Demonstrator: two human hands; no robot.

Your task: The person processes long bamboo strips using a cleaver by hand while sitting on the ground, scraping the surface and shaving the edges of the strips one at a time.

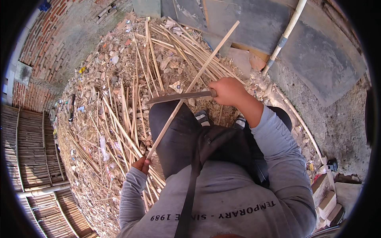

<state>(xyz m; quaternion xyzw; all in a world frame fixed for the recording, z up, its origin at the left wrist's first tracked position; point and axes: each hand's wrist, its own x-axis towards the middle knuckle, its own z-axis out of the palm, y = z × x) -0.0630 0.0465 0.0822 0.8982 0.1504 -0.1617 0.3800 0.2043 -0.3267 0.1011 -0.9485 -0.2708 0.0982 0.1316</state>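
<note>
The bamboo strip point(190, 85) runs from the clenched left hand point(141, 164) across the knee under the blade point(178, 97) gripped by the right hand point(227, 91) — a slip could cut the leg.

A long, thin, pale bamboo strip point(193, 84) runs slantwise across the person's lap, its lower end at about 7 o'clock and its far tip toward 1 o'clock, rising over the pile of split sticks. A broad, dull grey knife blade point(178, 97) lies nearly level across the strip at mid-length, its tip toward 9 o'clock and its handle end toward 3 o'clock, edge touching the strip.
</note>
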